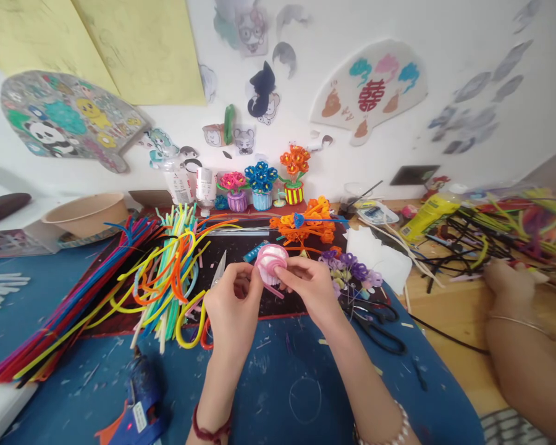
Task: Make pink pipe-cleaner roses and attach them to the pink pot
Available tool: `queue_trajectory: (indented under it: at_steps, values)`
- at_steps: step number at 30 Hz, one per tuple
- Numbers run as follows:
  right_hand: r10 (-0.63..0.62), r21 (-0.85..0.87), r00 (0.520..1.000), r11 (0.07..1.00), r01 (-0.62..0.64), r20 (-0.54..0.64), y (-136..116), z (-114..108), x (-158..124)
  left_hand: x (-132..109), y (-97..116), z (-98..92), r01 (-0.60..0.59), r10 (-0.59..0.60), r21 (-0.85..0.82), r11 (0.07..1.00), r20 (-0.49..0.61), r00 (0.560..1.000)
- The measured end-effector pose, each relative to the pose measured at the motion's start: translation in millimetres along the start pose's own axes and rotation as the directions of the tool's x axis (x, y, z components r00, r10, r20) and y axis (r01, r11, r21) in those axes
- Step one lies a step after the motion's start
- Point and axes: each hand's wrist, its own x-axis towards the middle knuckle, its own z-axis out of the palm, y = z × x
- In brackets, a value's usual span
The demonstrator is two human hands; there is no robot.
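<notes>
Above the middle of the work mat, I hold a small pink-and-white pot between both hands, its top tilted toward me. Coiled pink pipe cleaner runs round its top, and a short pink end sticks out below. My left hand is closed, its pinched fingertips at the pot's left side. On the other side, my right hand grips the pot with thumb and fingers. Scissors with yellow-and-red handles lie left of my left hand. Black-handled scissors rest to the right, beside purple pipe-cleaner flowers.
Bundles of colored pipe cleaners spread across the left. A blue glue gun lies at the front left. Behind stand finished flower pots and orange pipe-cleaner pieces. Another person's arm rests at right, near a yellow bottle.
</notes>
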Motion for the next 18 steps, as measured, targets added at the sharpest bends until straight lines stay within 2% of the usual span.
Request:
queue_trajectory:
  at_steps: [5,8,12,18]
  values:
    - [0.004,0.043,1.000,0.999,-0.004,0.002,0,-1,0,-2,1,-1.1,0.014,-0.013,-0.021,1.000,0.057,0.998]
    - [0.024,0.061,1.000,0.998,-0.023,-0.007,0,-1,-1,-1,2,-4.2,0.031,-0.022,-0.051,0.998,0.162,0.987]
    - [0.031,0.015,0.999,0.999,-0.032,0.029,0,-4,-2,4,1,-10.8,0.044,-0.022,-0.062,0.997,0.319,0.948]
    - [-0.001,-0.077,0.998,0.997,0.006,0.060,-2,-7,-3,7,-1,-17.1,0.002,0.028,-0.116,0.993,0.263,0.965]
